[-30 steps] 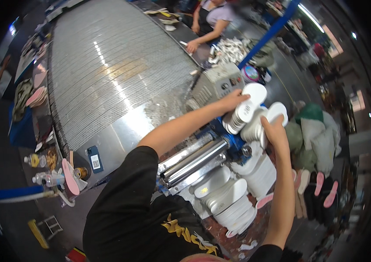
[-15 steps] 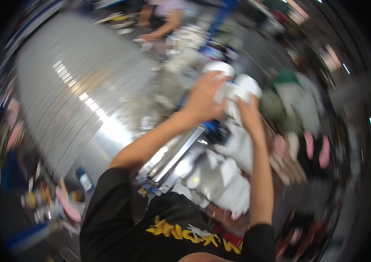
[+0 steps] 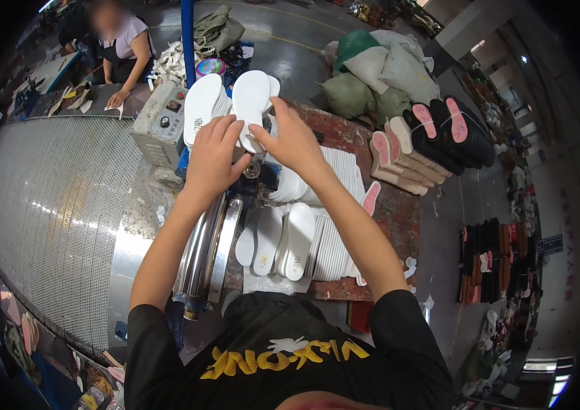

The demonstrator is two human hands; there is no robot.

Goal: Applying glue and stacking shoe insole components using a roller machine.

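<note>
The right hand (image 3: pixel 292 140) clamps a white, foot-shaped insole stack (image 3: pixel 251 94); the left hand (image 3: pixel 215 156) touches a matching stack (image 3: pixel 202 101), grip unclear; keeping edges flush should help.

Dark print stands on the heel of the left pile of white insoles (image 3: pixel 203 96), right by the left hand (image 3: pixel 218 154). Small print marks the grey control box (image 3: pixel 148 130) left of the grip. Nearer the body, one loose insole (image 3: pixel 299 229) bears dark print, its neighbour (image 3: pixel 267 236) gold, and the black shirt (image 3: pixel 235 396) large yellow lettering. Right of the grip, pink insoles (image 3: pixel 458 113) carry red handwriting; far right, the wall (image 3: pixel 555 273) shows faint red characters.
</note>
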